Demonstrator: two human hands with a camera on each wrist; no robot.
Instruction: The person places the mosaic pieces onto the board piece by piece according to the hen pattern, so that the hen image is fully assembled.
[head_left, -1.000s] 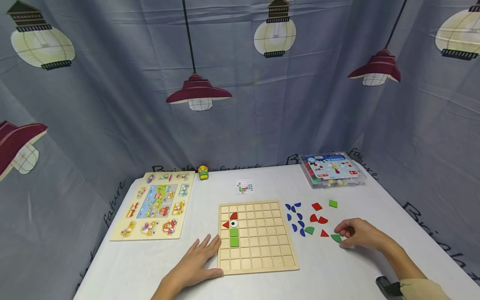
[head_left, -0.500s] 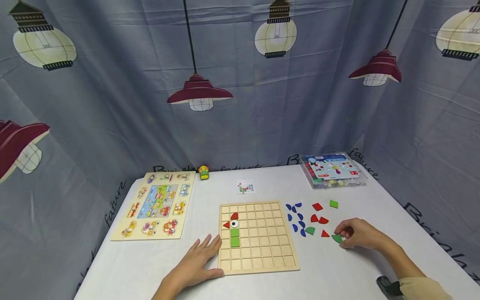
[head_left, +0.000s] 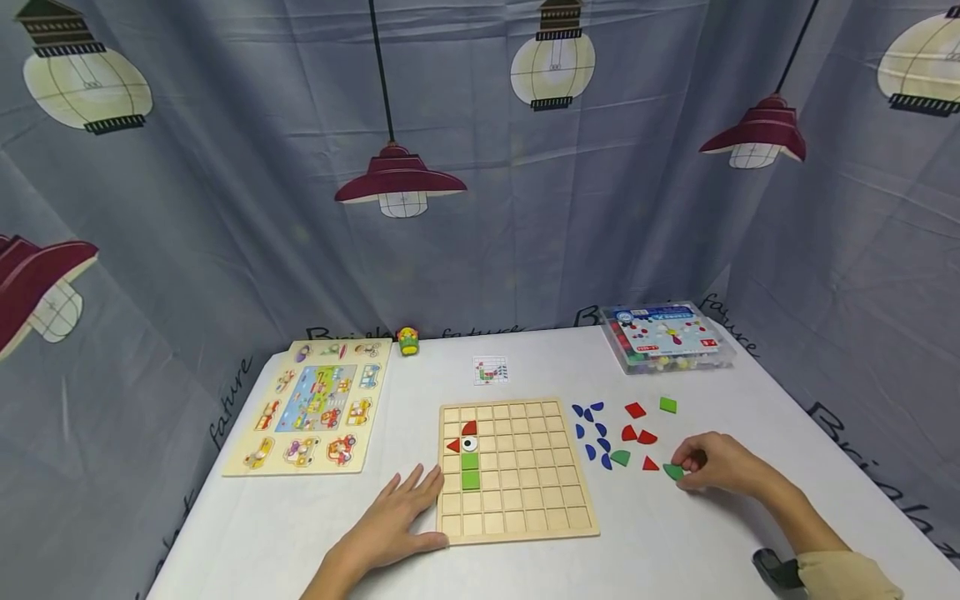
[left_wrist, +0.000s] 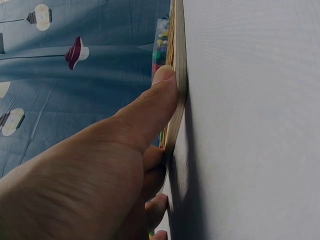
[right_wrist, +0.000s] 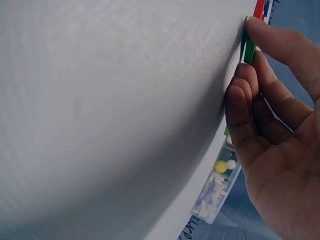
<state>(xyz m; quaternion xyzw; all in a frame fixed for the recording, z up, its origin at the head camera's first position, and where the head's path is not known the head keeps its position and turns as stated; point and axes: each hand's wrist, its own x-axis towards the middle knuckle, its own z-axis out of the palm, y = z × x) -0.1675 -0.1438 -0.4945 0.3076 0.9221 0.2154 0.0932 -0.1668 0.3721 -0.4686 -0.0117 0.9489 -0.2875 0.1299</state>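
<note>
My left hand [head_left: 396, 518] lies with its fingers spread along the left edge of a wooden grid board [head_left: 536, 475]. In the left wrist view its thumb presses at the corner of the board. On the board sit a red quarter-circle [head_left: 469, 427], a red triangle [head_left: 453, 446], a white eye disc [head_left: 469, 444] and green squares [head_left: 470, 471]. Over on the right, my right hand [head_left: 722, 463] pinches a green quarter-circle piece [head_left: 672, 472] between thumb and index finger, down at the tabletop. The right wrist view shows that green piece [right_wrist: 249, 50] edge-on.
Blue half-moon pieces [head_left: 592, 450], red pieces [head_left: 635, 410], another green quarter-circle [head_left: 620, 457] and a green square [head_left: 668, 405] lie right of the board. A pattern card [head_left: 491, 371], a small toy figure [head_left: 408, 341], a picture puzzle [head_left: 375, 433] and a clear plastic box [head_left: 667, 337] stand behind and left.
The view has tilted very slightly. Both hands stay in the same places, and no piece has visibly moved.
</note>
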